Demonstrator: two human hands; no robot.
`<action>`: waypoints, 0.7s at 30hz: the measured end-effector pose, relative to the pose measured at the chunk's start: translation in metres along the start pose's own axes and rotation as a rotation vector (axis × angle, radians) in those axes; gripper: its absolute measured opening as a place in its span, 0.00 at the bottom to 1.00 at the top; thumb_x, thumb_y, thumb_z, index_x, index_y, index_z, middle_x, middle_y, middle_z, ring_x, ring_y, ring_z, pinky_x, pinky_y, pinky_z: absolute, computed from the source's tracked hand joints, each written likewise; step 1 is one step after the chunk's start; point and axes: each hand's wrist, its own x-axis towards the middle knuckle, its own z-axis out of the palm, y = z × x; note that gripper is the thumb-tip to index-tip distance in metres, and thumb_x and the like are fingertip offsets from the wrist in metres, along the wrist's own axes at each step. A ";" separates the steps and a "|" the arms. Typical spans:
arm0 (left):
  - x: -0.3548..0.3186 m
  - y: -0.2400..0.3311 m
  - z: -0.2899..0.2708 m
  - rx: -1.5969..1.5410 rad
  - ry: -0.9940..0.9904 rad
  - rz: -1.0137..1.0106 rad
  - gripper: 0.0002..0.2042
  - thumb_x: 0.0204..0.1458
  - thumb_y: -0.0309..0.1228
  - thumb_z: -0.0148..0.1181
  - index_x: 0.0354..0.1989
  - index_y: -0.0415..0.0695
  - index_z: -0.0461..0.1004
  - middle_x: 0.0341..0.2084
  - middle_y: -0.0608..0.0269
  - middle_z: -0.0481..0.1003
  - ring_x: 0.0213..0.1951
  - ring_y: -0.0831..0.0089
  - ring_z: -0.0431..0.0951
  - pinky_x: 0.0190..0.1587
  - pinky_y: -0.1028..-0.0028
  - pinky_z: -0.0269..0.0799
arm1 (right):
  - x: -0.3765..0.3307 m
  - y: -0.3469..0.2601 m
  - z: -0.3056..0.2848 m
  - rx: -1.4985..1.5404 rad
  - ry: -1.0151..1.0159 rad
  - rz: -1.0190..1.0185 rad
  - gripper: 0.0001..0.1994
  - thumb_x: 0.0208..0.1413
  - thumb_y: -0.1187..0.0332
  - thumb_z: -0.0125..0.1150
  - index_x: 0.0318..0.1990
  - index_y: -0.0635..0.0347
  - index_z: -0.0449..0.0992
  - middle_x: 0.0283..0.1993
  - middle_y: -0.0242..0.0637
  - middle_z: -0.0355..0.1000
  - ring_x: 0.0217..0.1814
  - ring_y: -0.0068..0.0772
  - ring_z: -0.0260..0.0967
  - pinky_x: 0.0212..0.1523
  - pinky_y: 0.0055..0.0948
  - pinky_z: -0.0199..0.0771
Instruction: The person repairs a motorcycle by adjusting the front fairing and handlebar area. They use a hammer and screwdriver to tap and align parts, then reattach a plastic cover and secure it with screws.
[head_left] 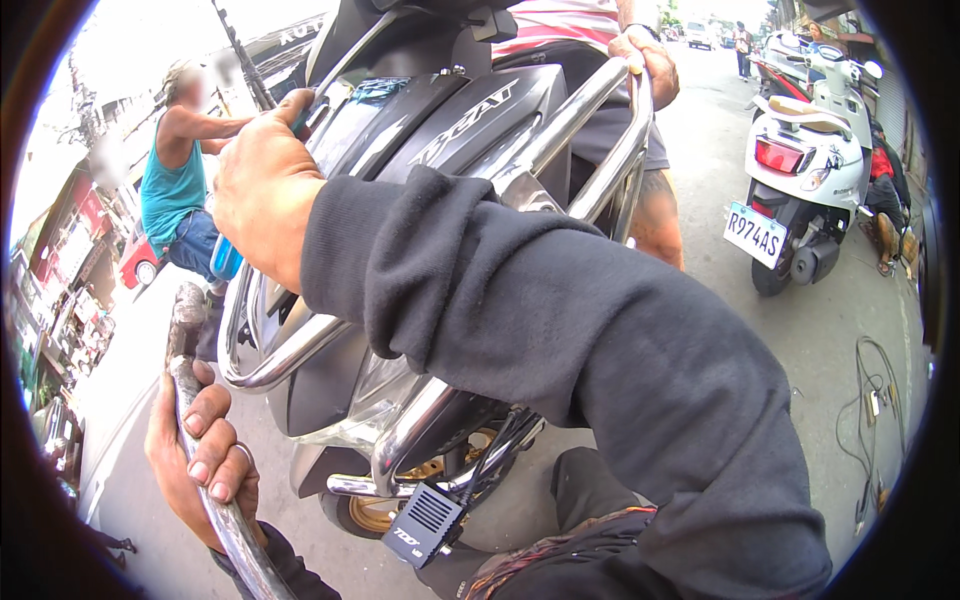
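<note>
My left hand [205,455], with a ring on one finger, is wrapped round a worn, scuffed metal bar [232,530]. The bar slants upward and has a thicker, rusty upper end [187,310]. My right arm reaches across the view to the upper left. There my right hand [265,190] is closed by the chrome guard bars [285,355] of a dark grey scooter [430,150]. A blue piece [226,259] shows below that hand and a dark teal tip shows above it; most of what it grips is hidden.
Another person's hands [645,62] hold the upper guard bars. A person in a teal top [170,185] reaches toward the scooter from the left. A small grey box [424,525] with cables hangs below my arm. At right are a white scooter [815,150] and cables [870,400] on the ground.
</note>
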 end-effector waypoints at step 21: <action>-0.023 -0.027 -0.017 0.989 0.091 0.673 0.21 0.71 0.42 0.38 0.57 0.33 0.57 0.22 0.63 0.61 0.06 0.79 0.59 0.06 0.78 0.61 | -0.036 -0.001 0.020 0.208 0.466 -0.005 0.17 0.60 0.64 0.58 0.54 0.61 0.80 0.52 0.52 0.75 0.57 0.62 0.72 0.57 0.72 0.65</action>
